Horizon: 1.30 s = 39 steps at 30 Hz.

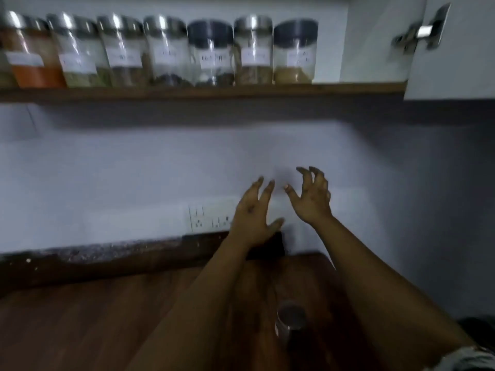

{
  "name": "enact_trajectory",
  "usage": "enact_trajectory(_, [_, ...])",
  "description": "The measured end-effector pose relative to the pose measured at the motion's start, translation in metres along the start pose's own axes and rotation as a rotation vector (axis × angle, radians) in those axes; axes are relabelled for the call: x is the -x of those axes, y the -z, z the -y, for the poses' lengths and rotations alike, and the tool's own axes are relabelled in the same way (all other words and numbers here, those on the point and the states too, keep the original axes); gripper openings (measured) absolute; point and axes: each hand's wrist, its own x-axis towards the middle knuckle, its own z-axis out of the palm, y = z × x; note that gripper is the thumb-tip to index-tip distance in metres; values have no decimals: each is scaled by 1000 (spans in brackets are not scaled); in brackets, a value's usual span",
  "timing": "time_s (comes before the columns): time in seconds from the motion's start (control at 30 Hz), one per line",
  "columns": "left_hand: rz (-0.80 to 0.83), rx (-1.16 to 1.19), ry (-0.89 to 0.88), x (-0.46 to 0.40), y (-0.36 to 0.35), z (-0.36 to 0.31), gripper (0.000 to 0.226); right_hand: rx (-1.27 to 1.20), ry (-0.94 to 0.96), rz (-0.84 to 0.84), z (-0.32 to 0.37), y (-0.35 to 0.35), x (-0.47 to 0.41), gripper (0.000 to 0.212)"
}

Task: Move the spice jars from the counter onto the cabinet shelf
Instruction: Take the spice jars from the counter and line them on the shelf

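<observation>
The fingers of the left hand (254, 218) are spread and nearly straight, thumb splayed out to the side, palm turned away from the camera; they grip nothing and touch nothing. The fingers of the right hand (312, 198) are also apart but curled like a claw, thumb pointing toward the left hand, and they too are empty. The two hands sit just beside each other with a narrow gap between, raised in front of the white wall (120, 178), below the shelf and above the counter. Both forearms are bare and run down to the bottom edge of the view.

Behind the left hand a white socket plate (207, 218) is set in the wall, partly hidden by that hand. Under it runs the dark speckled back edge of the counter (93, 254), and nearer lies its brown wood-grain top.

One spice jar (290, 321) stands on the counter near its front edge, between the two forearms, seen from above with a metal lid; motion blur hides its contents.

On the cabinet shelf (201, 92) seven spice jars stand upright in one row along the front edge, side by side, each with a white label too blurred to read. Five have silver lids and two have dark lids. The leftmost jar (29, 52) holds orange-red powder; the rightmost jar (294, 52), dark-lidded, holds tan powder. At the shelf's right end an open white cabinet door (455, 62) carries a metal hinge (426, 30).
</observation>
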Motion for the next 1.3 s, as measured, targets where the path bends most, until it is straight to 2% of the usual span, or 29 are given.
enact_trajectory(0.07, [212,65,157,54,-38,8,92,-36,-184,218,-21,-29,39,62])
enact_trajectory(0.13, [392,59,282,105,-68,21,97,-8,-289,368,-40,-51,79,71])
enact_trajectory(0.2, [491,56,368,152,-89,35,101,104,-297,485,-56,-72,123,86])
enact_trajectory(0.3, [625,88,526,203,-108,48,105,162,-382,818,-76,-96,184,116])
enact_trajectory(0.37, [684,137,609,224,-113,53,106,262,-311,933,-87,-107,209,126])
enact_trajectory(0.43, [687,172,651,235,-115,55,105,276,-304,966,-91,-111,216,124])
enact_trajectory(0.57, [648,240,730,252,-119,58,101,298,-315,1014,-97,-116,204,85])
enact_trajectory(0.6, [652,257,742,257,-120,58,100,286,-324,1015,-97,-114,200,80])
enact_trajectory(0.7, [646,290,727,269,-120,54,98,194,-389,909,-90,-107,189,72])
enact_trajectory(0.77, [572,322,712,270,-117,47,98,189,-388,853,-77,-103,181,75])
enact_trajectory(0.83, [468,394,706,262,-112,38,105,223,-360,890,-55,-100,170,92])
enact_trajectory(0.9, [334,462,673,248,-105,28,109,225,-306,938,-32,-96,160,98])
enact_trajectory(1.0, [151,499,734,229,-88,24,88,181,-237,956,-5,-89,152,89])
enact_trajectory(1.07, [193,621,772,222,-73,31,77,87,-157,991,4,-83,148,82])
enact_trajectory(1.13, [315,772,748,218,-60,42,73,-105,-97,1012,11,-76,146,81])
enact_trajectory(1.2, [317,732,661,216,-49,42,78,-264,-89,926,17,-73,149,69])
enact_trajectory(1.3, [118,471,539,215,-41,33,97,-356,-195,738,27,-79,158,55])
